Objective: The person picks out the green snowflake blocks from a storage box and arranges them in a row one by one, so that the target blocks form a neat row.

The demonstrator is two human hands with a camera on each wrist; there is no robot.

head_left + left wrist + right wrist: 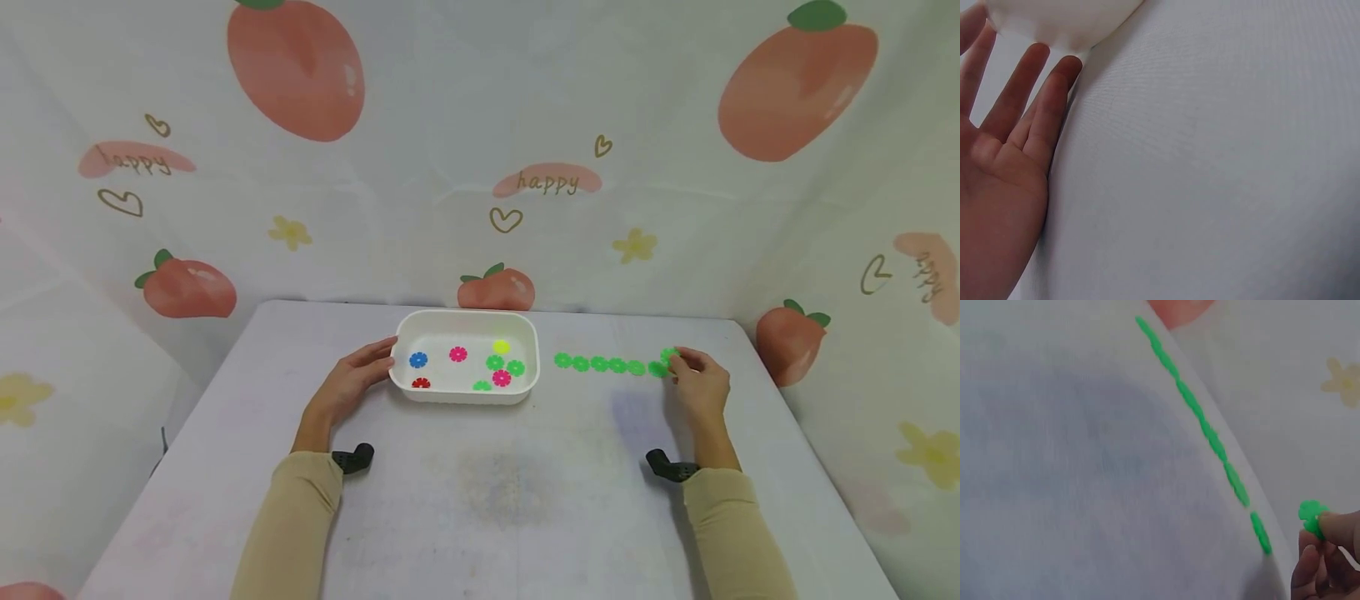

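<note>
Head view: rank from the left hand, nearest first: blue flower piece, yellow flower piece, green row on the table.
1. blue flower piece: tray's left end, closest to the left hand.
2. yellow flower piece: tray's far right.
3. green row: on the table, right of the tray.

Grey-white table (495, 492), cloth-covered, set against a peach-print backdrop.
Bearing a white tray (465, 397) near its middle, with a row of green flower discs (607, 364) lying flat just to the tray's right; a faint smudge towards the near edge.
</note>
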